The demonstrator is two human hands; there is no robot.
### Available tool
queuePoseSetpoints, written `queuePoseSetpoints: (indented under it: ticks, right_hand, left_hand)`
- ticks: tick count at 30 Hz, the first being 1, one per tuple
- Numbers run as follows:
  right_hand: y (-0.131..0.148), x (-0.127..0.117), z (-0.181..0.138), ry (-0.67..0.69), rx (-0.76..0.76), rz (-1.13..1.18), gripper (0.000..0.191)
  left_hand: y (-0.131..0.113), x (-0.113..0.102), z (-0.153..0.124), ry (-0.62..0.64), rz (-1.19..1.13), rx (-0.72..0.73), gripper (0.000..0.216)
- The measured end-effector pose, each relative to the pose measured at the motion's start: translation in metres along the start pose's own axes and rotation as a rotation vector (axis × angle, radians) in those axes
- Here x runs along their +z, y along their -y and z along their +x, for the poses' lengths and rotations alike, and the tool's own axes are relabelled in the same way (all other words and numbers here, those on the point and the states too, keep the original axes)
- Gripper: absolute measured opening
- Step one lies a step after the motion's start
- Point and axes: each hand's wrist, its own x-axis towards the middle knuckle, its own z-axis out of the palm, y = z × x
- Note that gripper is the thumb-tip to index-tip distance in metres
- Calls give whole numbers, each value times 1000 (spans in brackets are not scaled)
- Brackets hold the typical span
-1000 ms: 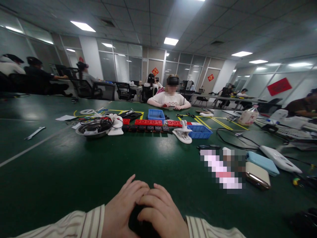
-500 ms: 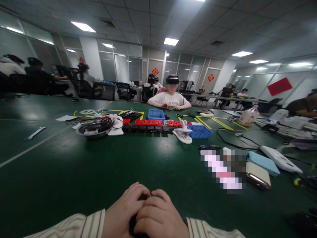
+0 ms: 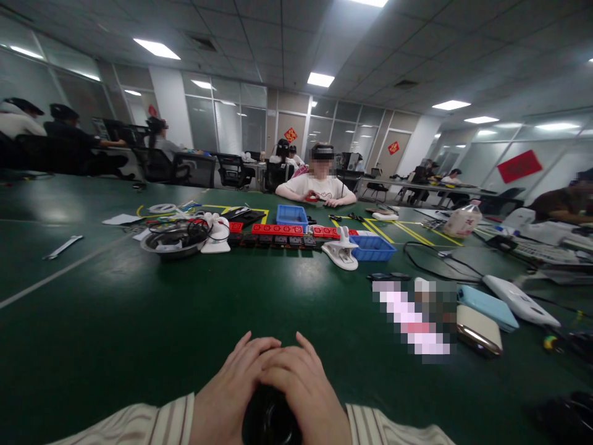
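Left hand (image 3: 234, 386) and right hand (image 3: 308, 383) had their fingers wrapped round a glossy black object (image 3: 271, 420) (no clue what, tbh) toward the near edge of the surface (image 3: 194, 315). Seemed like just holding; any next move probably called for loosening up.

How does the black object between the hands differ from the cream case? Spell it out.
The black object is dark and rounded; the cream case is pale and boxier. The black object sits between the left hand and right hand, partly hidden; the cream case lies apart from them on the table. Both show shiny areas.
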Motion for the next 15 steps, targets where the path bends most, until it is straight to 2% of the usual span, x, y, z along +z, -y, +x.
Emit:
queuePoseSetpoints:
  ticks: [2,4,7,10,12,15]
  right_hand:
    - [1,3,-1,-56,83,24,46]
    - [2,8,-2,-76,131,16,59]
    - [5,15,-4,-47,161,-27,64]
    - [6,13,-2,-8,113,-11,62]
    - [5,9,-1,18,10,24,55]
    - [0,0,-1,178,-157,68,38]
  left_hand:
    - [-5,0,2,-35,37,-21,76]
    - [-12,-2,5,-53,62,-80,53]
    - [-19,-9,11,35,43,-116,35]
    - [-19,-16,16,135,-2,-97,35]
    - [-17,-18,18,164,-31,-86,33]
    - [-12,-19,18,167,-92,-74,27]
